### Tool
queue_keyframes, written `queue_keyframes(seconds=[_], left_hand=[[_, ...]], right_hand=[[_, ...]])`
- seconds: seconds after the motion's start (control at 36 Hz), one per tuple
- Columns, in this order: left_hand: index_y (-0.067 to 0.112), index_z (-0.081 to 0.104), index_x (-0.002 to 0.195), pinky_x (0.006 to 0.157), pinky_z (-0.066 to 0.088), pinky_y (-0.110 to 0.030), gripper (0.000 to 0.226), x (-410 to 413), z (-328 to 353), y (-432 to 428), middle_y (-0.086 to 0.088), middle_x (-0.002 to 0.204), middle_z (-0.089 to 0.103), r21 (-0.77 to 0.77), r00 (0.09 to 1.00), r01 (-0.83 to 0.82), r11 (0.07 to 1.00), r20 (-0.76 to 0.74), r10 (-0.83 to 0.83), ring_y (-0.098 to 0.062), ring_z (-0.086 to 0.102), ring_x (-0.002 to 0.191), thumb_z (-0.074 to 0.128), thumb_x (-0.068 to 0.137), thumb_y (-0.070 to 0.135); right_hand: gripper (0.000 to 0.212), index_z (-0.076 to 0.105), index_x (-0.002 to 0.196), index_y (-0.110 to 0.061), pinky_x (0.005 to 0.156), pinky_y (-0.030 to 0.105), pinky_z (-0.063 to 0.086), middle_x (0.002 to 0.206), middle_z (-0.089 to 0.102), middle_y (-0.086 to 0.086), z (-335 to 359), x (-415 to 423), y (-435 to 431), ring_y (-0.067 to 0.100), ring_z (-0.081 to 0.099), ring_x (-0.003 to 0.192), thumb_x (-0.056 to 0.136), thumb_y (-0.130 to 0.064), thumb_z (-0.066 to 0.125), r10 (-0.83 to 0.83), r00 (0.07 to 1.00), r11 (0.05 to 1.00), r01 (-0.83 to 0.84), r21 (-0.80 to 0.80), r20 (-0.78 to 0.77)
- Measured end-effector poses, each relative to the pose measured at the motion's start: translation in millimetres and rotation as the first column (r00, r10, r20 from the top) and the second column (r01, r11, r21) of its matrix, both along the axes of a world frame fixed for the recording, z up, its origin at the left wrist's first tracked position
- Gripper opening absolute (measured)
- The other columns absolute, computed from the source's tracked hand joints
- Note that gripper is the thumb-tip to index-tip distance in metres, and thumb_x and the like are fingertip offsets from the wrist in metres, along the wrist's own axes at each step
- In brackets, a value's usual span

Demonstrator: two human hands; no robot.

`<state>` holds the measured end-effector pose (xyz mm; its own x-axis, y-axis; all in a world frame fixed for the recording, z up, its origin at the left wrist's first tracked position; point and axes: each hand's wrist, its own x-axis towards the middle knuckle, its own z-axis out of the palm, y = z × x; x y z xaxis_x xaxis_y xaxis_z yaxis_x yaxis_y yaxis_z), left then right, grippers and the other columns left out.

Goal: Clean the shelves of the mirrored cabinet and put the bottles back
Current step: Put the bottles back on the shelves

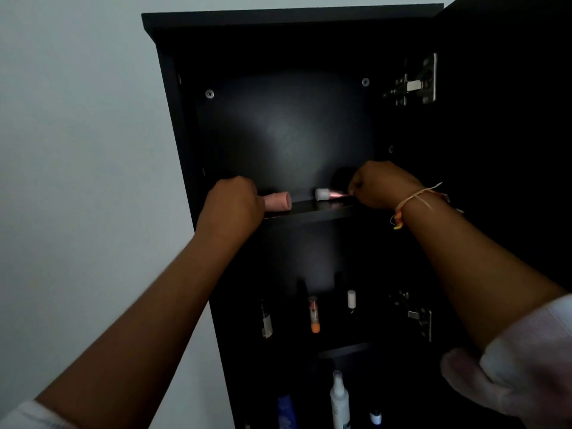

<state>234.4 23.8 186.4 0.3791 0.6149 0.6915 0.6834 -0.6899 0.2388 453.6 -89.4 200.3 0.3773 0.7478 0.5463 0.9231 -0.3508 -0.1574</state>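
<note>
The dark cabinet (278, 23) stands open in front of me. My left hand (230, 205) grips a pink tube (277, 201) that lies sideways over the left end of the top shelf (309, 212). My right hand (382, 187) pinches the end of a small pink bottle with a white cap (322, 194), held sideways just above the same shelf. On the middle shelf stand a dark bottle (266, 323), an orange tube (314, 314) and a white-capped bottle (351, 300).
The bottom shelf holds a white spray bottle (340, 400), a blue bottle (286, 411) and a small white-capped jar (375, 418). The open door (495, 119) hangs on metal hinges (414, 83) at the right. A pale wall (77, 150) fills the left.
</note>
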Motion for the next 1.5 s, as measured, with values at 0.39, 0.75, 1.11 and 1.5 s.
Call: queue_keyframes(seconds=[0.39, 0.75, 1.11, 1.5], left_hand=[[0.014, 0.063, 0.095, 0.086, 0.044, -0.032, 0.014, 5, -41, -47, -0.001, 0.096, 0.063, 0.392, 0.903, 0.295, 0.872, 0.185, -0.388, -0.017, 0.055, 0.094, 0.058, 0.092, 0.026], [0.016, 0.07, 0.099, 0.079, 0.049, -0.021, 0.011, 15, -224, -112, 0.004, 0.091, 0.069, -0.104, 0.739, 0.664, 0.741, 0.242, -0.628, -0.007, 0.063, 0.083, 0.062, 0.092, 0.012], [0.012, 0.067, 0.111, 0.091, 0.048, -0.022, 0.027, 5, -455, -135, -0.004, 0.105, 0.073, -0.803, 0.909, 0.258, 0.538, 0.013, -0.416, -0.014, 0.067, 0.1, 0.054, 0.089, 0.004], [0.011, 0.065, 0.117, 0.095, 0.048, -0.029, 0.029, 8, -579, -154, -0.006, 0.114, 0.07, -0.981, 0.92, -0.073, 0.179, -0.135, -0.368, -0.018, 0.064, 0.11, 0.063, 0.09, 0.021]], right_hand=[[0.023, 0.071, 0.094, -0.017, 0.082, 0.024, 0.047, 0.095, 0.068, 0.0, -46, -39, -13, 0.015, 0.063, 0.091, 0.088, -0.035, 0.059, 0.193, 0.971, 0.758, -0.24, 0.606, 0.143], [0.007, 0.068, 0.087, -0.015, 0.068, 0.014, 0.048, 0.084, 0.066, -0.004, -235, -79, -70, 0.001, 0.06, 0.071, 0.089, -0.021, 0.064, 0.283, 0.938, 0.768, -0.095, 0.633, -0.203], [0.017, 0.066, 0.085, -0.024, 0.076, 0.036, 0.056, 0.079, 0.072, -0.002, -470, -75, -124, 0.018, 0.069, 0.08, 0.093, -0.031, 0.052, -0.253, 0.602, 0.965, 0.106, -0.239, -0.757], [0.056, 0.064, 0.089, -0.013, 0.072, 0.025, 0.04, 0.082, 0.063, 0.002, -596, -104, -152, 0.018, 0.058, 0.08, 0.092, -0.063, 0.04, -0.504, 0.358, 0.853, 0.06, -0.519, -0.786]])
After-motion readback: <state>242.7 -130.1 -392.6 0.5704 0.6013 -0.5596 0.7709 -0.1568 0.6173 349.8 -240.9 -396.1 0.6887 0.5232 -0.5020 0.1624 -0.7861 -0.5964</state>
